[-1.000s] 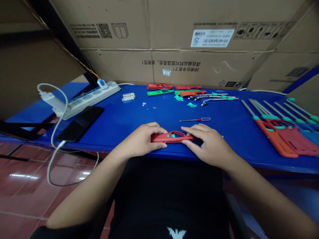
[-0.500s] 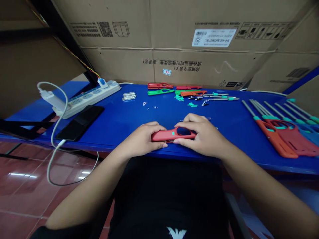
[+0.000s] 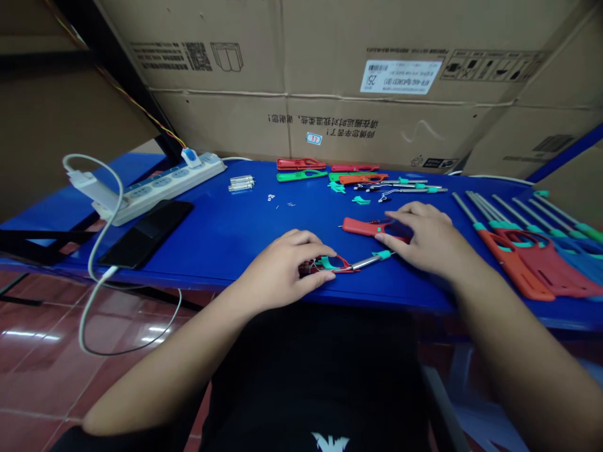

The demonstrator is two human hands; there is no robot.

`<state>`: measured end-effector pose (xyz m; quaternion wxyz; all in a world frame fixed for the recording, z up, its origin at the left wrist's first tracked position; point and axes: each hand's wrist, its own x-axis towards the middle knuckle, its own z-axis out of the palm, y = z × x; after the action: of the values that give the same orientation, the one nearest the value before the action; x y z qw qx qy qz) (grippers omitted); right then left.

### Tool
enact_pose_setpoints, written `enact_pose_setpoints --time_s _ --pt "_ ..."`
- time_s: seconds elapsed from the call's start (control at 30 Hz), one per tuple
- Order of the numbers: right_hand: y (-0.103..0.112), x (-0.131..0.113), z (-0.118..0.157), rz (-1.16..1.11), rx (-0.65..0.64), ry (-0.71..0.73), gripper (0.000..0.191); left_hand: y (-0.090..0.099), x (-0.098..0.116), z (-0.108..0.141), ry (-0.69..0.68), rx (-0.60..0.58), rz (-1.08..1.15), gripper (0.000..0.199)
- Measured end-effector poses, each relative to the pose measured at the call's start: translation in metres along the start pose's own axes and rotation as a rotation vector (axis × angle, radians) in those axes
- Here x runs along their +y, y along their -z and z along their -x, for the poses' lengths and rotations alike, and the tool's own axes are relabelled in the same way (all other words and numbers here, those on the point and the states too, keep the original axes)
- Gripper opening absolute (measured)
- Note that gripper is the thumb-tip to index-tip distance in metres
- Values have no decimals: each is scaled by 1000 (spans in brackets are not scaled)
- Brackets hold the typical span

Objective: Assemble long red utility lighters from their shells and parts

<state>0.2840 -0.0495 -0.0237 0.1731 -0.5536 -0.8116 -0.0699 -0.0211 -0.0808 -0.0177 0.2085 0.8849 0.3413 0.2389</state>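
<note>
My left hand [image 3: 287, 270] is closed round a red lighter handle half [image 3: 349, 266] near the table's front edge. A green trigger piece [image 3: 326, 263] shows inside it, and the palm end is hidden by my fingers. From its right end a metal tube [image 3: 366, 262] with a green collar points toward my right hand [image 3: 419, 238]. That hand pinches another red handle shell [image 3: 360, 226], with a small green patch, between thumb and fingers a little farther back. A thin metal tip sticks out at this shell's left end.
Finished-looking lighters [image 3: 522, 260] lie at the right. Red, green and orange handle shells [image 3: 301, 176], green pieces [image 3: 361, 200] and metal tubes [image 3: 409, 185] lie at the back. A phone [image 3: 146, 235] and a power strip [image 3: 164, 185] are at the left. A cardboard box [image 3: 235, 119] stands behind.
The red handle held in both hands has come apart. My right hand has moved right and back with one shell, while the left keeps the half with the parts, now exposed.
</note>
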Motion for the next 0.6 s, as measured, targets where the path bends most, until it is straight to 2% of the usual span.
enact_pose_setpoints --time_s 0.07,0.13,0.2,0.3,0.43,0.6 --pt "6 -12 4 -15 57 127 39 -3 4 -7 -14 -10 -7 27" --pt "11 -22 8 -125 -35 323 29 -8 5 -14 -28 -12 -15 22" --pt "10 -28 10 -197 -144 401 25 -13 4 -18 -43 -10 -6 19" --pt "2 -30 10 -272 -204 393 23 -19 1 -22 -45 -15 35 16" --pt "-7 -29 8 -368 -190 426 28 -23 -3 -24 -54 -8 44 13" --pt "-6 -30 13 -360 -165 404 30 -24 -5 -23 -73 -8 38 16"
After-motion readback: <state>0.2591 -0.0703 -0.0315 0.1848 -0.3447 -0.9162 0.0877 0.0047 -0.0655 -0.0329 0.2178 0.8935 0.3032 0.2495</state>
